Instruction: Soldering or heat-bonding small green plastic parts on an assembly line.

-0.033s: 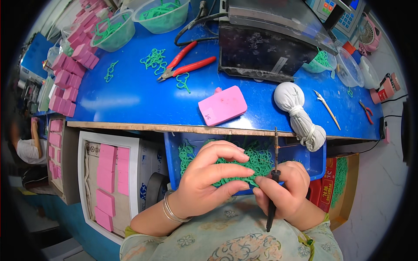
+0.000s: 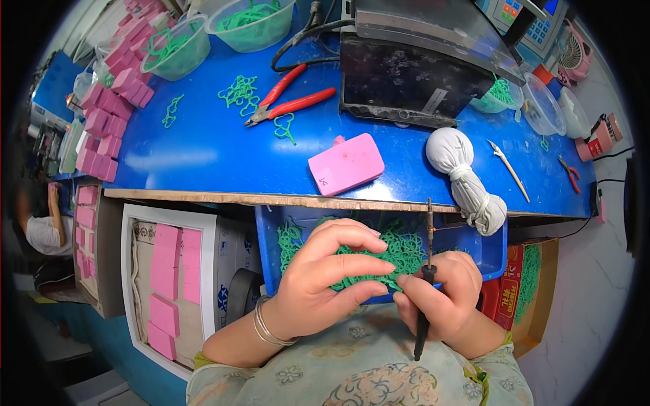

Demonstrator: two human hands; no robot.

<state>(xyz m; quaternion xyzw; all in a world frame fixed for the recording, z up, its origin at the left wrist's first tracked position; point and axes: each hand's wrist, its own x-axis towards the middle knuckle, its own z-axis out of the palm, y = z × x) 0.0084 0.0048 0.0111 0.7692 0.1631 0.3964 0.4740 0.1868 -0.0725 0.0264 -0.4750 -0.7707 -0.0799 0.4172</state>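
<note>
My right hand (image 2: 443, 292) is closed round a soldering iron (image 2: 422, 304) with a black handle, its thin metal rod pointing up past the table edge. Its thumb and forefinger also pinch a small green strip (image 2: 392, 283), probably a wax piece. My left hand (image 2: 325, 271) curls in from the other side, thumb and a fingertip at that strip; their exact contact is partly hidden. Beneath both hands, a blue tray (image 2: 271, 230) holds a heap of thin green pieces (image 2: 403, 245).
On the blue table lie a pink block (image 2: 349, 164), red-handled cutters (image 2: 288, 101), a tied white cloth bundle (image 2: 464, 176) and a pointed stick (image 2: 511, 172). A black box-shaped device (image 2: 413, 84) stands behind. Pink blocks (image 2: 162, 314) fill a drawer at left. Another person (image 2: 47, 230) sits far left.
</note>
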